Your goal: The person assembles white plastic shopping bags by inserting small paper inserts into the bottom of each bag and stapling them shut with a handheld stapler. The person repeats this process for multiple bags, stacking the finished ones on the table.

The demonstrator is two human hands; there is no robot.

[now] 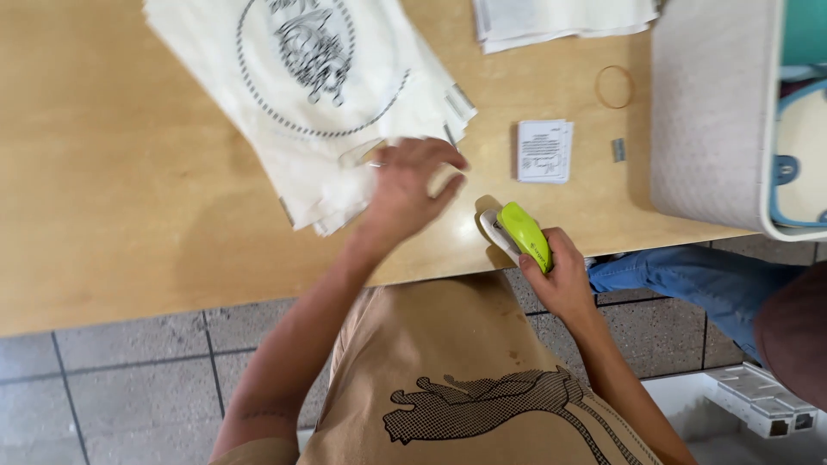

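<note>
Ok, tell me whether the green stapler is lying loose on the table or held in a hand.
Held: the right hand grips the green stapler at the table edge.

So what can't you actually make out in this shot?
- Stack of printed cloth bags: top cut off by the frame edge.
- Left hand: blurred, fingertips unclear.
- Green stapler: rear hidden inside the right hand.
- Small metal piece: too tiny to identify.

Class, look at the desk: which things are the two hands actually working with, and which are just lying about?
In use:
- left hand on the stack of printed cloth bags
- right hand gripping the green stapler

Lying about:
- rubber band
- small pile of printed tags
- strip of staples
- folded white cloth
- grey case
</note>
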